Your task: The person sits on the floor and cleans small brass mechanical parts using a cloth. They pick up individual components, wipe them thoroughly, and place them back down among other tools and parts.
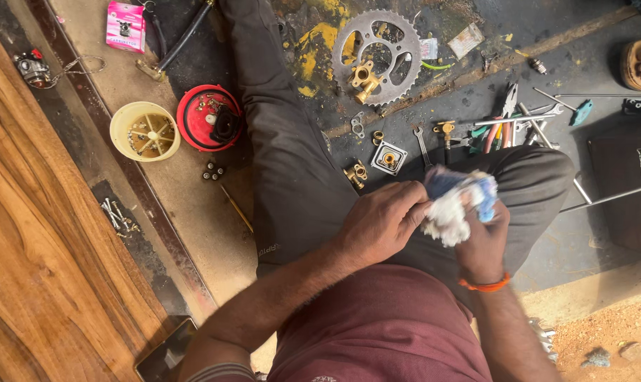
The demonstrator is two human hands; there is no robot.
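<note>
Rag (pixel 453 205) bunched between both hands over the lap, above the crossed dark-trousered legs.

Left hand (pixel 380 223) pinches the white-and-blue cloth from one side, its grip closed on the folds, while the right hand (pixel 484 240) cups it from below, fingers wrapped round; whether a small part sits inside is hidden. Beyond the knee, brass fittings (pixel 356 172) and a square plate (pixel 389 157) lie on the floor within reach, spanners and pliers (pixel 508 117) fanned to the right, then the sprocket (pixel 377 56) farthest out.
</note>
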